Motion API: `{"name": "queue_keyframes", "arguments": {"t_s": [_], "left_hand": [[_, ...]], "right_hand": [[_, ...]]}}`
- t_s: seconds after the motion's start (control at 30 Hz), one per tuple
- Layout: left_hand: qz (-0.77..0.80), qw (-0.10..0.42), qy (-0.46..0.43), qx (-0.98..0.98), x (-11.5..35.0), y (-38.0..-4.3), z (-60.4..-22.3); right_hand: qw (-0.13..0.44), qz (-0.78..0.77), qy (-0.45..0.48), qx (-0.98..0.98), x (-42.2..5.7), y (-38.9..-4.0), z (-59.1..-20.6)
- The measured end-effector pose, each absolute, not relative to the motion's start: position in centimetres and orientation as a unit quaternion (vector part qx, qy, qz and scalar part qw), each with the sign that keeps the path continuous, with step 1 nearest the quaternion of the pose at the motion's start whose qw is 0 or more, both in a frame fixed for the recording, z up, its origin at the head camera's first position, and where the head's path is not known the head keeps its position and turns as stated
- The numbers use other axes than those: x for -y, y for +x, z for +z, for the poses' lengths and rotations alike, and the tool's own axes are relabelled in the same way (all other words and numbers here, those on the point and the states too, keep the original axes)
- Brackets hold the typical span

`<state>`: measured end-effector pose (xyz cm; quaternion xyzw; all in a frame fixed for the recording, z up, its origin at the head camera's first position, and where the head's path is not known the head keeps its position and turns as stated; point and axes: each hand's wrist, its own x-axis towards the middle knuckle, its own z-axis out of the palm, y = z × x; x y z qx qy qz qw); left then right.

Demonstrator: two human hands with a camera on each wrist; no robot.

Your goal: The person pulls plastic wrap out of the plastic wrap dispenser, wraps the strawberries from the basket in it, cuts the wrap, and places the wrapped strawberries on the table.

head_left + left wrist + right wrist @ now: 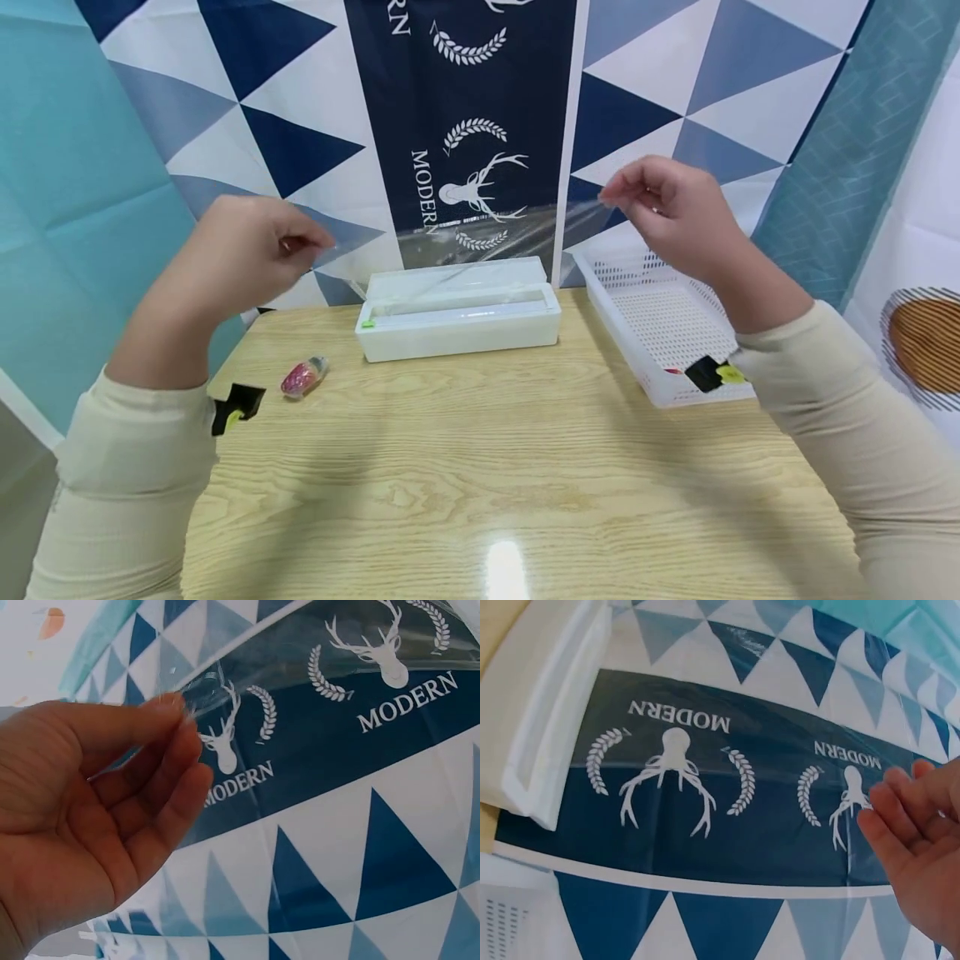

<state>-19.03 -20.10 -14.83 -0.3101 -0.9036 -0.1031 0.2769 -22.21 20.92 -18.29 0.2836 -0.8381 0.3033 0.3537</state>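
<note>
A clear sheet of plastic wrap [517, 232] stretches in the air between both hands, its upper edge pulled fairly straight. My left hand [251, 250] pinches one corner between thumb and fingertips; in the left wrist view the film gathers at the fingertips [176, 705]. On the other side, my right hand [678, 212] pinches the opposite corner, higher than the left. Below the film, a white plastic wrap box [457, 333] sits at the back of the table with its lid raised. The sheet hangs down toward this box and overlaps it in the head view.
A small pinkish-red piece in clear wrapping [302, 377] lies on the wooden table [480, 442], left of the box. At the right stands a white perforated basket [630, 354] with something red inside. Behind everything hangs a patterned blue and white cloth [292, 108].
</note>
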Motion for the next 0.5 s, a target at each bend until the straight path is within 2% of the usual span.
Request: {"name": "queue_keyframes", "arguments": {"t_s": [0.1, 0.2, 0.33, 0.5], "left_hand": [[-0.097, 0.268, -0.372, 0.883, 20.7, -18.2, -15.9], [-0.092, 0.237, -0.418, 0.872, 21.0, -17.6, -17.1], [-0.099, 0.159, -0.424, 0.886, 20.8, -16.6, -18.8], [-0.086, 0.107, -0.450, 0.883, 20.3, -16.2, -21.8]], "right_hand": [[0.328, 0.326, 0.346, 0.817, -21.6, -21.3, -19.5], [0.283, 0.353, 0.398, 0.798, -22.3, -20.4, -20.7], [0.207, 0.372, 0.438, 0.792, -23.0, -19.7, -22.9], [0.100, 0.384, 0.457, 0.796, -23.1, -19.2, -26.1]]}}
